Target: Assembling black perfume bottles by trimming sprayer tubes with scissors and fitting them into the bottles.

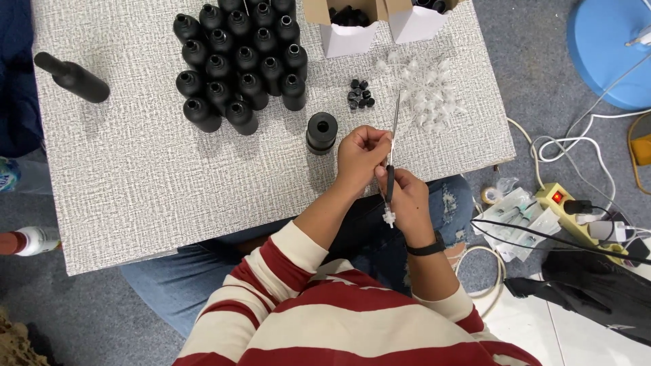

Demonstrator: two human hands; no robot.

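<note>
1. By the desk's near edge, our left hand [359, 159] pinches the top of a thin dip tube [394, 122].
2. Our right hand [407, 200] clenches its black pump head [390, 184].
3. We judge assembly is underway; next calls for seating it squarely.
4. The fingertip contact is hidden.

We see a pale textured worktop [169, 183] carrying clustered black bottles [241, 61], one lying bottle [71, 76], small black caps [361, 93], clear plastic pieces [424, 95] and two white boxes [347, 30]
</note>
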